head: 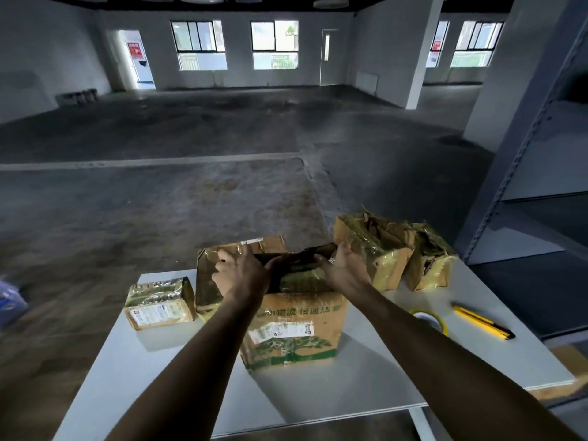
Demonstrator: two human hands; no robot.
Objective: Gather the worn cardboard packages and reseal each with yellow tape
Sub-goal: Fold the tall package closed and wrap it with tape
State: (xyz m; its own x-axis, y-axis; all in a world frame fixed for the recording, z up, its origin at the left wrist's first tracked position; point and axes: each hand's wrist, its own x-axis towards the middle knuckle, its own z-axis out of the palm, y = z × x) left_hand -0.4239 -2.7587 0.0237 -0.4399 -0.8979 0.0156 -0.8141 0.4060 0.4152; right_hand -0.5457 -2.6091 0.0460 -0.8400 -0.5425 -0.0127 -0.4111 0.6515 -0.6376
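We see both hands on the top of the green-printed box (296, 332), which stands upright near the middle of the white table (445, 361). The left hand (241, 274) grips the top at its left side, with the fingers bent over the far edge and the thumb stretched toward the middle. The right hand (345, 268) grips the right side in the same way, and its thumb points toward the other thumb. Between the two thumbs there is a dark part on the top of the box; we cannot tell if it is a flap or an opening. Close behind the left hand stands a taped box (206, 281), and to the left of it lies a small package (159, 302) with a white label. At the far right of the table stands a torn package (372, 246), and just beside it a second torn package (429, 262). The roll of yellow tape (429, 319) lies on the table, partly hidden by the right forearm, and a yellow utility knife (483, 323) lies near it.
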